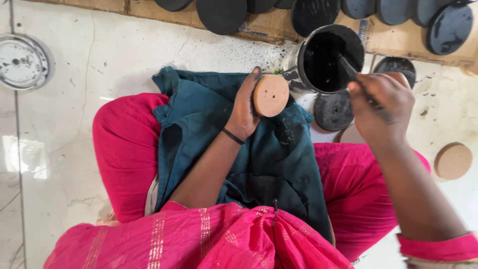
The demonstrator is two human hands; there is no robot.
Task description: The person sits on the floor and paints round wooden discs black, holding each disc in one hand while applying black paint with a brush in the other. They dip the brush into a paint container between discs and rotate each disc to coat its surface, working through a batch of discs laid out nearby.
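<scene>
My left hand point(245, 107) holds a round, unpainted wooden disc point(271, 95) with small holes, upright above a teal cloth point(259, 149) spread over my lap. My right hand point(383, 107) grips a paintbrush point(356, 77) whose tip dips into an open tin of black paint point(326, 57) standing on the floor just beyond my knees. Black paint smears my left fingertips.
Several black-painted discs point(221, 15) lie on cardboard point(269, 27) along the top. A painted disc point(333, 110) and a bare one point(351, 134) lie by the tin; another bare disc point(453, 160) rests at right. A round floor drain cover point(21, 62) sits top left.
</scene>
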